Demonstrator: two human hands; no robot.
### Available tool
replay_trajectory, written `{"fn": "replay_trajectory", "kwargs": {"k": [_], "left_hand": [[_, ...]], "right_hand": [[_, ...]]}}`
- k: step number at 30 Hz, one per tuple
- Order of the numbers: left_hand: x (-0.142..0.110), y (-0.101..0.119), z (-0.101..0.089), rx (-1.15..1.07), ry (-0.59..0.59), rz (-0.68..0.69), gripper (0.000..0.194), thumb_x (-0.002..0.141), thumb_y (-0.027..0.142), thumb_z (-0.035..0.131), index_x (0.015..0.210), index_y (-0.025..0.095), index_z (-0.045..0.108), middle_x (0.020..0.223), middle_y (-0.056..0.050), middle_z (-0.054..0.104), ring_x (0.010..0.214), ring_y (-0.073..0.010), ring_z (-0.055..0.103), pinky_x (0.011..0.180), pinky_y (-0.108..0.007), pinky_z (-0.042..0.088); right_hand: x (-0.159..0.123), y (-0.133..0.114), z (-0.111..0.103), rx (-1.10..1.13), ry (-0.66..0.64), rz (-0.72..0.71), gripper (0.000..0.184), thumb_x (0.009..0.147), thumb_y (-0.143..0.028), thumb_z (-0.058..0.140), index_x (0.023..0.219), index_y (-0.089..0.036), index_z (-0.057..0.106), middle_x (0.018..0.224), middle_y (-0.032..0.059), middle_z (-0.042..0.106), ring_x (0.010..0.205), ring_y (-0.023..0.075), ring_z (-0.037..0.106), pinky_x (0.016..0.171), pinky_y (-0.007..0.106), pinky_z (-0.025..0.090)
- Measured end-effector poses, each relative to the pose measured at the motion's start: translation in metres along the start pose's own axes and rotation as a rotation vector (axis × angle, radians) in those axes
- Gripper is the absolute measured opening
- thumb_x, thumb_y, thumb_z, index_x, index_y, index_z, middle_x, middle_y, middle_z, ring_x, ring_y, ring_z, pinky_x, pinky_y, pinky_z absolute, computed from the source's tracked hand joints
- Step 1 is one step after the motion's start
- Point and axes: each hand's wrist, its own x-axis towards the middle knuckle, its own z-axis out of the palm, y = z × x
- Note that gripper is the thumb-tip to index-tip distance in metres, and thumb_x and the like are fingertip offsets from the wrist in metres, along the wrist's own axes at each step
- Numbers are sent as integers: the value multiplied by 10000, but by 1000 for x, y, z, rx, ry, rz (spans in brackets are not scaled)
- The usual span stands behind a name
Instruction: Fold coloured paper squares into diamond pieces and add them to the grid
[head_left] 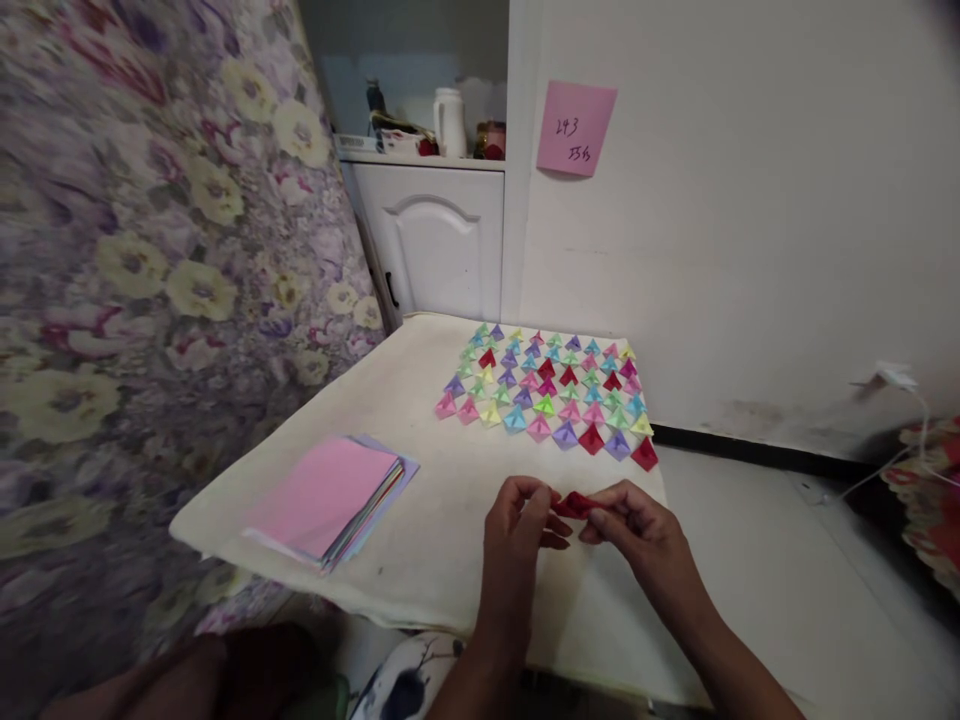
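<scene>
A small piece of red folded paper point(574, 505) is pinched between both my hands, just above the near part of a low white table point(420, 400). My left hand point(517, 530) grips its left end with curled fingers, and my right hand point(637, 530) grips its right end. Beyond my hands, several small folded paper shapes point(551, 392) in pink, red, purple, green, yellow and blue lie in rows on the table. A stack of coloured paper sheets point(330, 497), pink on top, rests at the table's left.
A flowered cloth point(150, 270) hangs along the left. A white cabinet point(439, 240) with a jug and bottles on its shelf stands behind. A pink note point(575, 127) is stuck on the white wall. A cable and plug point(896, 380) hang at the right.
</scene>
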Motion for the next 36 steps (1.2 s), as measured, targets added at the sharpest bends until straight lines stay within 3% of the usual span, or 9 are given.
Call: {"fn": "replay_trajectory", "kwargs": {"k": [6,15,25,36], "left_hand": [[3,-5,1,26,-43,-18,179,731,298,621,793,161,523,691,-9,594,616,-147,590,606,-283,485],[4,-4,0,37,-121,-95,146,661,157,594,805,159,567,791,-26,616,728,-151,594,674,-281,488],[4,-3,-8,140,-74,-102,118,641,131,500,749,155,543,634,-15,621,541,-131,575,495,-230,431],[0,4,-8,165,-83,-47,94,655,108,487,711,158,544,580,-2,624,497,-118,561,479,-217,406]], "right_hand": [[-1,-2,1,7,-12,-33,117,802,-304,626,810,-187,611,754,6,654,685,132,612,685,259,501],[-1,1,-1,-47,-22,-50,125,808,-312,611,796,-187,602,765,14,654,708,153,615,685,280,490],[-3,2,-1,-139,-86,-63,113,823,-295,589,844,-190,625,799,19,648,748,161,601,694,290,469],[-4,-3,0,-333,-126,-175,86,832,-207,551,824,-198,636,772,5,638,722,150,596,671,268,446]]}}
